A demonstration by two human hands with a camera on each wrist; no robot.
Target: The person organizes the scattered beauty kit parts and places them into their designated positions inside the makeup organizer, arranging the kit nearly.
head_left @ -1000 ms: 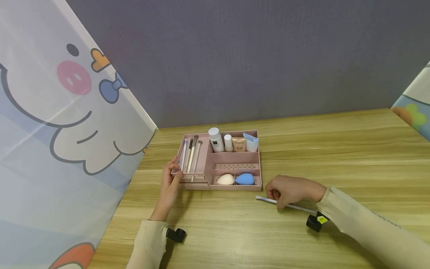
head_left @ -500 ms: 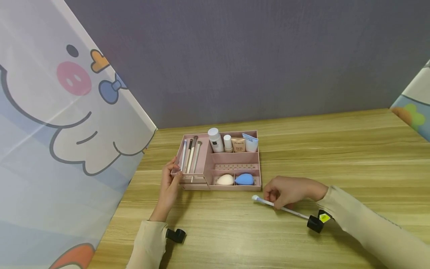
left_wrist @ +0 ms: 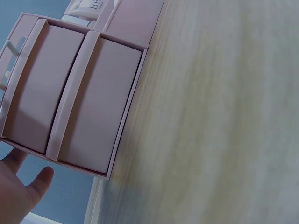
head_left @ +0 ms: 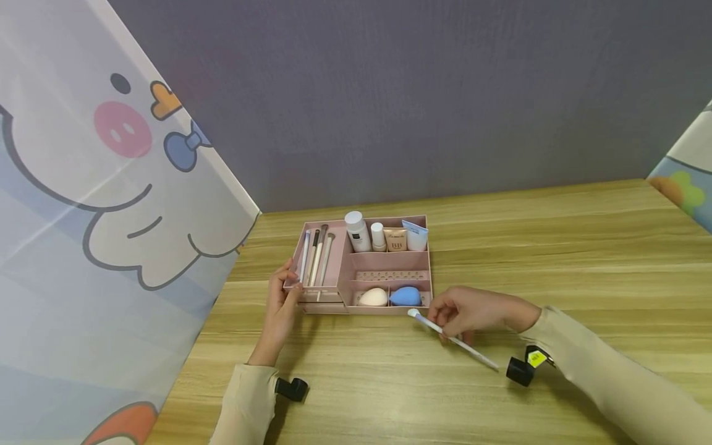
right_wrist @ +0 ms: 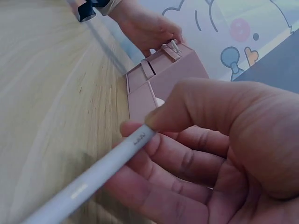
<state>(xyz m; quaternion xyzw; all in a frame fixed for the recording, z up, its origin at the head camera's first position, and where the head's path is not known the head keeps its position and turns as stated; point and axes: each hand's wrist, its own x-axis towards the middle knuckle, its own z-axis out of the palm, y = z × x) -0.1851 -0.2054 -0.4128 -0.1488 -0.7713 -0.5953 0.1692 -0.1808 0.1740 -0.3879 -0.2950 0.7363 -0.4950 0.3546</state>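
A slim white makeup brush [head_left: 456,343] is pinched between thumb and fingers of my right hand [head_left: 473,312], just in front of the organizer's right corner. Its pale bristle head points up and left, its handle down and right. In the right wrist view the brush handle [right_wrist: 93,175] runs toward the lower left. My left hand [head_left: 282,303] rests against the left side of the pink organizer [head_left: 339,247], thumb near its front corner. Several makeup brushes [head_left: 317,256] lie in the organizer's top left tray.
A white bottle [head_left: 358,233], a small white-capped bottle [head_left: 378,238], a BB tube [head_left: 396,240] and a pale blue tube [head_left: 415,237] stand in the back compartment. A cream sponge [head_left: 374,297] and blue sponge [head_left: 406,296] sit in front. Two drawers [left_wrist: 100,102] face forward.
My right hand has moved slightly left toward the organizer, bringing the brush along. The brush has turned, its bristle head rising toward the organizer's front edge. My left hand has stayed put.
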